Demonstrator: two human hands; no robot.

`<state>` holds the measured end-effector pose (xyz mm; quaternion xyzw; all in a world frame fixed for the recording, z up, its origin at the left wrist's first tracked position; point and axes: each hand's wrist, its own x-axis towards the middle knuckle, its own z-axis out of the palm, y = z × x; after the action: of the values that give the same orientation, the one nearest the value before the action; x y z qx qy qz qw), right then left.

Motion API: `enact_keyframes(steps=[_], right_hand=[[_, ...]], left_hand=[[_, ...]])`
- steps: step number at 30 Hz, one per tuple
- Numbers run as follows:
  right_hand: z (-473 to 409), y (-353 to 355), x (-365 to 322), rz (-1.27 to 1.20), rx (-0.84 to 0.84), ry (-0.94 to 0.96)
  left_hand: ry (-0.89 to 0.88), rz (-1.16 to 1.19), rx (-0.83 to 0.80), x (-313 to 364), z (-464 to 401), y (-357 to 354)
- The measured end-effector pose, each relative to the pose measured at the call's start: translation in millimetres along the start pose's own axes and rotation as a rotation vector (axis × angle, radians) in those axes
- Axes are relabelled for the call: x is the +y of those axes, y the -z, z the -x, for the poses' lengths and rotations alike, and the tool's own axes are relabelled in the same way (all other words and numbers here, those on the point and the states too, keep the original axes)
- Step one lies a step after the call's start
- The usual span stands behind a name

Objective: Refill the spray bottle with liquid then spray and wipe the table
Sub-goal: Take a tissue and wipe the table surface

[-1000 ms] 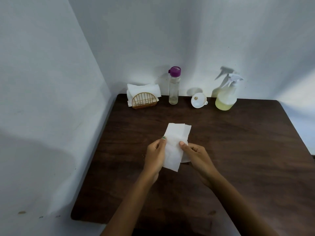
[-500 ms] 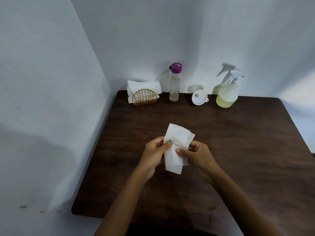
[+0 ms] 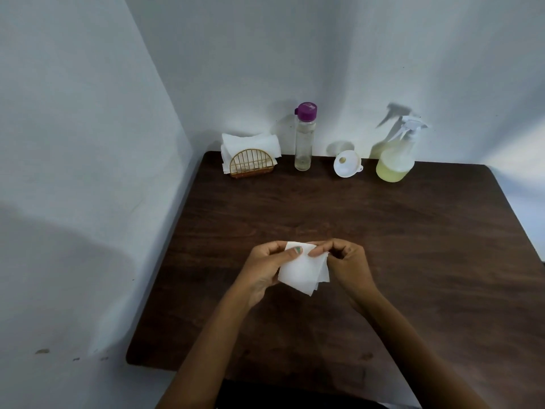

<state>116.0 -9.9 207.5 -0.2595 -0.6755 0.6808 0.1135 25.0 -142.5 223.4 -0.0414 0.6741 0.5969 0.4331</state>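
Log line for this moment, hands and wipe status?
both hands pinch folded paper napkin above table | spray bottle part-filled, back edge | funnel beside it | wiping not begun

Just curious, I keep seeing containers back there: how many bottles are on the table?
2. A clear bottle with a purple cap stands at the back edge beside the napkin holder; a spray bottle holding yellowish liquid stands further right, past the white funnel. None seems hidden.

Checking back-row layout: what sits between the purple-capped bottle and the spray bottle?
Head view: only the white funnel, on the table, between the purple-capped bottle and the spray bottle, touching neither.
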Motion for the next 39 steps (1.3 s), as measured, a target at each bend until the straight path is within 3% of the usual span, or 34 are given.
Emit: enact_keyframes(steps=[2,7,11,16,18,20,22,27,32,36,39], right_hand=[[0,0,1,-0.049,0.0,-0.019],[-3,3,2,-0.603,-0.03,-0.402],[-3,-3,10,-0.48,-0.126,-0.513],[-18,-11,31,-0.359,0.131,-0.594],[-34,-11,39,-0.287,0.353,-0.508],[-52,-7,45,-0.061,0.591,-0.36],[-74,-2,55,0.188,0.682,-0.201],[-125,-21,94,0.618,0.467,-0.044],[-143,-75,116,0.949,0.217,0.13],[-121,-129,127,1.121,-0.186,0.332],[-79,-160,135,1.097,-0.566,0.554]], left_hand=[[-0.007,0.017,0.027,-2,-1,0],[-0.026,0.028,0.07,-8,-7,-1],[-0.042,-0.02,0.052,-23,-17,1],[-0.118,-0.211,0.152,-54,-37,11],[-0.227,-0.363,0.318,-73,-50,29],[-0.254,-0.596,0.538,-95,-62,54],[-0.248,-0.736,0.725,-112,-72,80],[-0.345,-1.012,0.802,-125,-99,135],[-0.394,-1.026,0.812,-118,-112,152],[-0.437,-0.95,0.812,-121,-112,152],[-0.445,-0.91,0.809,-120,-112,153]])
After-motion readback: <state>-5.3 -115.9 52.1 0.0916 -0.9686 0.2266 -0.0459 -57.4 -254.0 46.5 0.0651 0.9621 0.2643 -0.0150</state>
